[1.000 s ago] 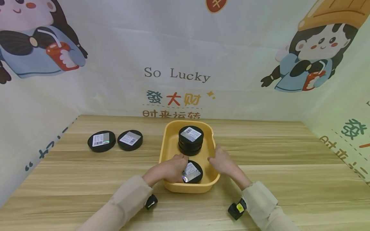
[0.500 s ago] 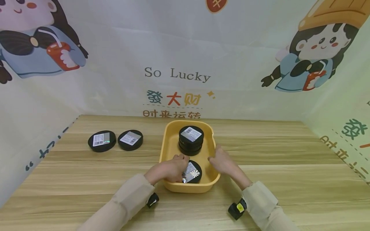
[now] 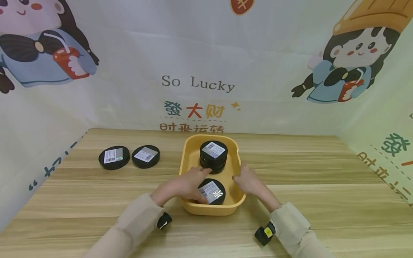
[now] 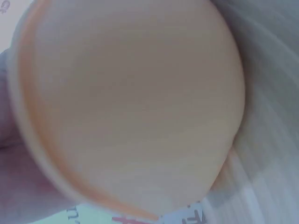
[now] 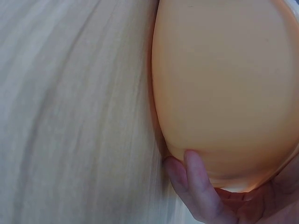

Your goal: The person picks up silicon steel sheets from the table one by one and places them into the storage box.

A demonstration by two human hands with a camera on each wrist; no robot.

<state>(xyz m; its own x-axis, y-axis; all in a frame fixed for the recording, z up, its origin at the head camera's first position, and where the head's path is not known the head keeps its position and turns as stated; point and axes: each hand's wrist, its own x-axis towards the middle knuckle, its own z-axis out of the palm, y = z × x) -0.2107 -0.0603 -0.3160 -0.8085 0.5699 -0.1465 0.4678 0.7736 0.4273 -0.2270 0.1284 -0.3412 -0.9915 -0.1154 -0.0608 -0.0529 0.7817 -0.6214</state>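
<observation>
A yellow plastic tray [image 3: 210, 210] stands on the table, with high rounded walls. At its far end is a stack of black round flat cases [image 3: 213, 157] with a silver-white label on top. Another black case [image 3: 215, 196] lies at its near end. Over the left rim reaches my left hand [image 3: 188, 184], thumb and fingers spread apart above that near case's left side; contact is unclear. My right hand [image 3: 250, 179] grips the tray's right wall, thumb inside; in the right wrist view its fingers [image 5: 198, 177] press the outer side. The tray wall [image 4: 135, 102] fills the left wrist view.
Two more labelled black cases, a left one [image 3: 114, 157] and a right one [image 3: 146, 156], lie on the wooden table [image 3: 290, 161] left of the tray. A printed cloth [image 3: 274, 64] hangs behind and at both sides.
My left hand has loosened from the near black case: its fingers have spread and it has shifted slightly left, uncovering more of the label. The right hand and the tray stay put.
</observation>
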